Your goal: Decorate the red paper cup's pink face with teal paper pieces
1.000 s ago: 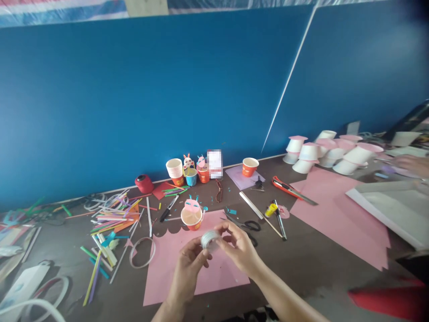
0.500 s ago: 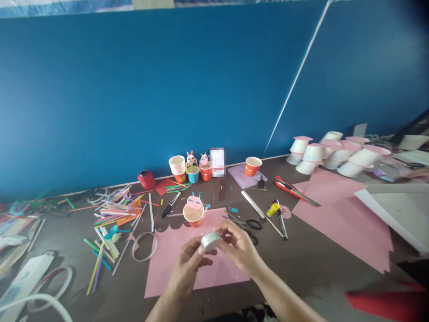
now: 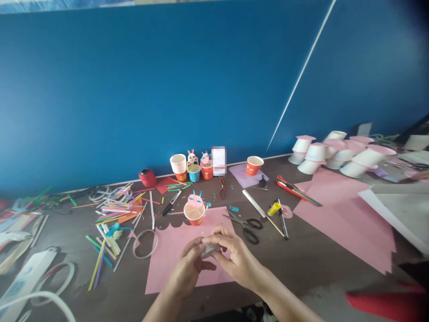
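Observation:
Both hands meet over a sheet of pink paper (image 3: 164,259) that has a scalloped top edge. Between them is a small roll of clear tape (image 3: 209,250), partly covered by fingers. My left hand (image 3: 189,264) is closed on the roll's left side. From the right, my right hand (image 3: 236,255) grips it too, its fingers curled over the top. Just beyond the hands stands a paper cup (image 3: 194,218) with a pink cut-out face and blue ears at its rim. Black-handled scissors (image 3: 250,227) lie to the right of my right hand.
Loose coloured strips (image 3: 117,205) and a larger tape ring (image 3: 145,244) lie left. Stacked cups (image 3: 178,165) stand by the blue wall. A red utility knife (image 3: 295,190), a yellow glue stick (image 3: 274,209) and more pink paper (image 3: 348,219) are right. White cups (image 3: 311,156) cluster behind.
The tape roll has turned from showing its broad pale side to lying flatter, more hidden by my fingers. My right hand has closed further over it. The view has shifted slightly.

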A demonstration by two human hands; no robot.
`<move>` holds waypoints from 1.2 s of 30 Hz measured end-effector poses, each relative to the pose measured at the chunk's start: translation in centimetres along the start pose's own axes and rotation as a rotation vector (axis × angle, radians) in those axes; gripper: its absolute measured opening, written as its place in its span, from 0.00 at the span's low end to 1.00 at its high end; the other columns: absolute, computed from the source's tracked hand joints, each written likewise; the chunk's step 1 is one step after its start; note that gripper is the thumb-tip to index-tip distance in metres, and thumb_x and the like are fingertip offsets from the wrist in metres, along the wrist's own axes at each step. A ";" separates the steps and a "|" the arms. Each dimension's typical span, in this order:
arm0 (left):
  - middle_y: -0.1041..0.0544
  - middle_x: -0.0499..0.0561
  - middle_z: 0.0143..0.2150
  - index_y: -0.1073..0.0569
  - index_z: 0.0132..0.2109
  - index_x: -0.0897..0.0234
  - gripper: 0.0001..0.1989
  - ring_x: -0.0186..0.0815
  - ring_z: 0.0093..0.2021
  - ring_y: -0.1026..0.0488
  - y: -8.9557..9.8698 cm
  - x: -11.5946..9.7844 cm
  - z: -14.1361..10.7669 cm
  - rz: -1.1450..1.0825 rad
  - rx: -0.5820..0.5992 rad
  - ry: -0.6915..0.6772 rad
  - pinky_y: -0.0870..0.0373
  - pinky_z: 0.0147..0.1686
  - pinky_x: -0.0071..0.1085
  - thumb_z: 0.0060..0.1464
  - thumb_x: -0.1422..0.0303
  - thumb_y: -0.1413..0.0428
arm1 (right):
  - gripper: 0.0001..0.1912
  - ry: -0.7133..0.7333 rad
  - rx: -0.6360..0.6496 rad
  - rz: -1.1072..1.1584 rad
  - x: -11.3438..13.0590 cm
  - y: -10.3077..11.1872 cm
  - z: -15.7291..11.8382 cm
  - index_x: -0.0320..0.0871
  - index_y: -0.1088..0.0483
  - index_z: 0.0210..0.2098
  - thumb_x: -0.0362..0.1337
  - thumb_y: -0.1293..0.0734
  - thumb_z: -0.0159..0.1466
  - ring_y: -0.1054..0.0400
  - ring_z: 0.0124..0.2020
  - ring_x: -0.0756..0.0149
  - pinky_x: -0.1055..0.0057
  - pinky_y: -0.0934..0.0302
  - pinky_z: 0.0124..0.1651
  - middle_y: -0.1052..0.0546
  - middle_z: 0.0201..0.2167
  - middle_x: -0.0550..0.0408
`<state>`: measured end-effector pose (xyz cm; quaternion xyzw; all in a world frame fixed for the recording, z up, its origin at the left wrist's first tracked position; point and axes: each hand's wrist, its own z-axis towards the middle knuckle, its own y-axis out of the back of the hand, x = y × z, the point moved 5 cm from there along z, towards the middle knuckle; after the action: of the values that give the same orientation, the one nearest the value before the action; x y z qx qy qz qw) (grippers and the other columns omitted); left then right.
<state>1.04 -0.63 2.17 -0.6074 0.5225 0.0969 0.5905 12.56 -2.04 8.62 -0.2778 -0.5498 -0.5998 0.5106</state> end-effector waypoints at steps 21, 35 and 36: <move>0.30 0.55 0.41 0.27 0.38 0.64 0.08 0.39 0.41 0.34 0.3 -1.1 0.3 0.160 -0.001 -0.127 0.33 0.37 0.34 0.51 0.67 0.47 | 0.17 0.053 -0.125 -0.144 -0.5 1.2 0.0 0.47 0.33 0.43 0.25 0.40 0.58 0.36 0.38 0.68 0.74 0.41 0.40 0.32 0.36 0.54; 0.31 0.53 0.36 0.31 0.38 0.65 0.09 0.38 0.38 0.32 0.0 -1.1 0.1 0.308 -0.047 -0.038 0.34 0.24 0.24 0.51 0.65 0.48 | 0.16 0.106 -0.034 -0.306 0.3 0.9 0.2 0.47 0.34 0.45 0.26 0.41 0.60 0.37 0.36 0.69 0.72 0.40 0.41 0.34 0.34 0.55; 0.31 0.53 0.35 0.31 0.38 0.66 0.09 0.37 0.38 0.32 -0.1 -1.2 0.0 0.310 -0.041 -0.037 0.34 0.23 0.24 0.51 0.65 0.48 | 0.16 0.102 -0.030 -0.295 0.3 0.9 0.2 0.47 0.34 0.45 0.26 0.41 0.60 0.37 0.36 0.69 0.72 0.40 0.40 0.34 0.34 0.55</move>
<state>0.58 0.00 3.10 -0.5295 0.5970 0.2090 0.5653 13.21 -1.85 9.30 -0.1708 -0.5491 -0.6898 0.4400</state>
